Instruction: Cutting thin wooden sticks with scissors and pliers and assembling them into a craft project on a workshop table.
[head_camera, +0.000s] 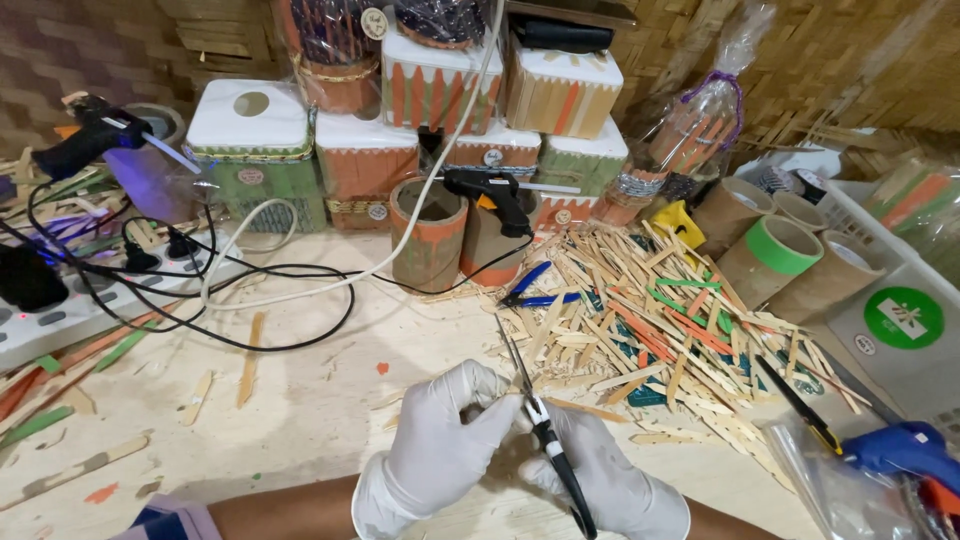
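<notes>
Both my hands wear white gloves near the bottom centre. My right hand (610, 480) grips the black handles of a pair of thin pliers or snips (535, 405), whose narrow jaws point up and away. My left hand (440, 440) pinches something small at the tool's joint; what it holds is hidden by the fingers. A big heap of flat wooden craft sticks (650, 320), some orange and green, lies just beyond my hands to the right.
Black glue guns (495, 195) (85, 140) rest on cardboard tubes (428, 232) and at far left. Stick-covered boxes (250, 150) are stacked behind. A power strip (70, 310) with black and white cables lies left. Blue-handled pliers (535, 290), green-taped tubes (770, 255), a blue glue gun (905, 450).
</notes>
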